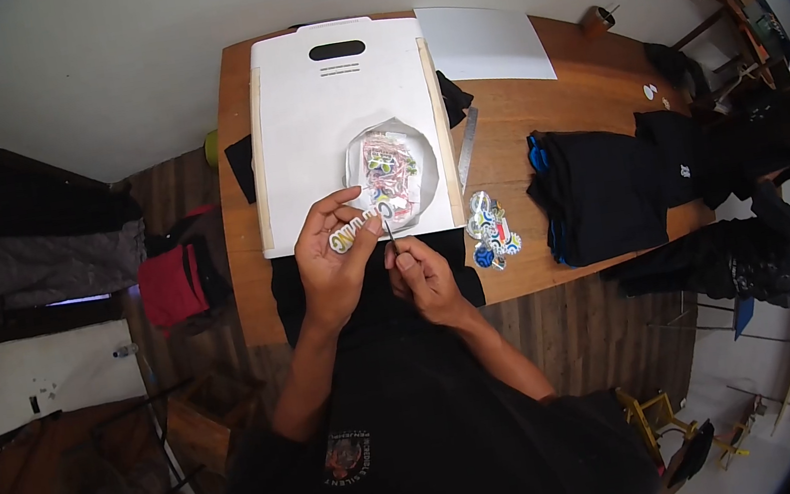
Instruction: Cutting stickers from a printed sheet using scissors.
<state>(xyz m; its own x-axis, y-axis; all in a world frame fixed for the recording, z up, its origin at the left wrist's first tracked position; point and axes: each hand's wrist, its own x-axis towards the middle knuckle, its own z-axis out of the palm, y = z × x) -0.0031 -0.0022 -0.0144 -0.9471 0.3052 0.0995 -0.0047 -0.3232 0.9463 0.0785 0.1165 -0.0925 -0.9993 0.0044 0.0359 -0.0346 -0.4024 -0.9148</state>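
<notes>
My left hand (330,274) pinches a lettered sticker (349,236), a long strip cut along its letters in white, yellow and grey. My right hand (433,287) is closed around a slim dark metal tool (389,234), its tip touching or very close to the sticker's right end. Whether it is a blade or tweezers I cannot tell. Just beyond both hands, an open white bag (429,159) holds pinkish paper scraps (389,165) and some coloured pieces. It rests on a large white board (298,129) with an oval slot.
Cut-out stickers (492,233) lie in a pile right of the board, near a metal ruler (469,149). Folded black garments (599,188) are stacked farther right on the wooden table (508,120). A white sheet (484,42) lies behind. Another person (763,246) is at the far right.
</notes>
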